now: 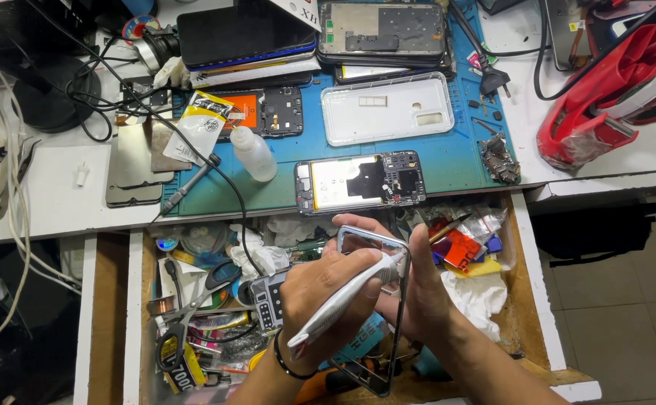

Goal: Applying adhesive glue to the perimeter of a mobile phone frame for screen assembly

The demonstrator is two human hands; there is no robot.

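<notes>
Item: thin rectangular phone frame with a silvery metal rim [377, 300], held over the open wooden drawer [527, 300] below the worktop [58, 202]. Its long axis runs near-vertical in the head view, one short end pointing away toward the worktop edge, the other toward the person; the frame is tilted edge-on, so its right rail shows as a narrow dark line.

Right hand [425, 296]: closed on the frame's right side, fingers wrapped behind the rail, thumb along it.

Left hand [320, 289]: closed around a white pen-shaped tool [343, 300]. The tool lies diagonally, tip up and right, meeting the frame near its upper right corner; its rear end points down-left past the wrist, which wears a black band [287, 364].

Surroundings: blue work mat [455, 157] on the worktop, carrying an opened phone with exposed battery and circuit board [359, 182], a clear plastic phone case [386, 109] and a small clear squeeze bottle [254, 154]. Scissors with black handles [193, 307] lie in the drawer's left part.
</notes>
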